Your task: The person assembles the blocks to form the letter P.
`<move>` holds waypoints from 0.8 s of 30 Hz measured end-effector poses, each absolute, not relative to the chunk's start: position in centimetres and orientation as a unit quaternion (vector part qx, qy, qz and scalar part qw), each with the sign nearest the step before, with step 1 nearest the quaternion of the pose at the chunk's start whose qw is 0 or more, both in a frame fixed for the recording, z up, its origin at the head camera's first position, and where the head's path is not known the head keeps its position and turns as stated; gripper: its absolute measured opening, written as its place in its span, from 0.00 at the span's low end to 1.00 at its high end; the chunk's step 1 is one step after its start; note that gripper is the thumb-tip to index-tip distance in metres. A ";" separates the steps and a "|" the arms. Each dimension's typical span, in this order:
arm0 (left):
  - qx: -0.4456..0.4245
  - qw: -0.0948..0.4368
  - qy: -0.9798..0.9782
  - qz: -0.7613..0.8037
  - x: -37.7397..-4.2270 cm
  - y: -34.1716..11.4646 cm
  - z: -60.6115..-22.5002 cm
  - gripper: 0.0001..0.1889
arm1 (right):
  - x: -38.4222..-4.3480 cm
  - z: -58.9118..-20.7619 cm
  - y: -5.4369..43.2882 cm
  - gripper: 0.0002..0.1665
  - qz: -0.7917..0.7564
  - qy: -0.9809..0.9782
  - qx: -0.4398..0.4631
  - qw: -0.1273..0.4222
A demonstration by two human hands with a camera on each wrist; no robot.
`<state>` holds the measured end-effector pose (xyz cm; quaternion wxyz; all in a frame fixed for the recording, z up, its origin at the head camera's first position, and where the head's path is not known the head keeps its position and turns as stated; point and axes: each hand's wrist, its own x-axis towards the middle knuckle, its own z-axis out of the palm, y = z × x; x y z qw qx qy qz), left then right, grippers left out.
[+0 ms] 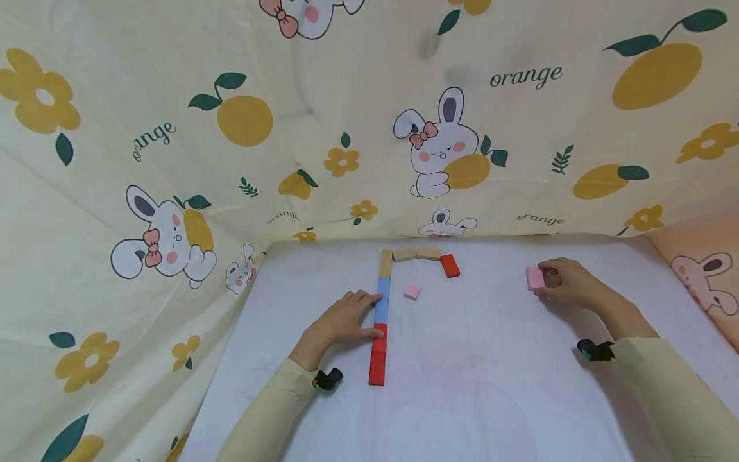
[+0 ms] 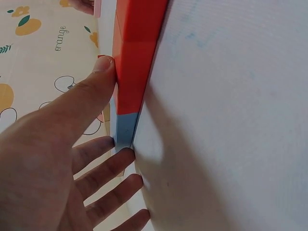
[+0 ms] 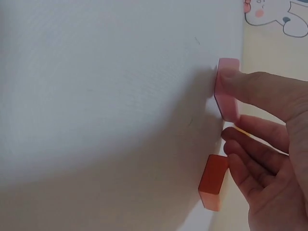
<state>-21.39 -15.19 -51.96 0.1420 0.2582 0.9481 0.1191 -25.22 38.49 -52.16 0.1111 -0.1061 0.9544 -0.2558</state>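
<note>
In the head view my right hand [image 1: 568, 282] pinches a pink block [image 1: 535, 279] between thumb and fingers, over the right part of the table. The right wrist view shows the thumb across that block's face. My left hand [image 1: 346, 317] lies along the left side of a line of blocks, fingers mostly straight. Its thumb tip is against a red block [image 1: 379, 338], and its fingertips reach the light blue part [image 1: 382, 301] of the line. A second red block [image 1: 377, 369] forms the near end. A tan block [image 1: 385, 264] stands at the far end.
From the line's far end, two tan blocks [image 1: 428, 254] run right to a slanted red block [image 1: 450, 265]. Inside this corner lies a small pink block [image 1: 412, 292]. A patterned cloth [image 1: 346, 96] hangs behind and to the left of the white table [image 1: 462, 385].
</note>
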 end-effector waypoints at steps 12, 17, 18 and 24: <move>0.258 0.144 0.948 0.117 -21.4 -15.2 -52.2 0.48 | -24.5 -52.3 37.4 0.49 -0.280 0.951 -0.079 0.106; 0.257 0.144 0.948 0.118 -21.4 -15.2 -52.2 0.48 | -24.1 -52.2 36.5 0.48 -0.292 0.948 -0.068 0.108; 0.257 0.144 0.948 0.118 -21.4 -15.2 -52.2 0.48 | -24.0 -52.2 36.2 0.48 -0.293 0.948 -0.067 0.107; 0.258 0.140 0.949 0.118 -21.4 -15.2 -52.0 0.48 | -23.8 -52.2 34.4 0.48 -0.296 0.948 -0.065 0.093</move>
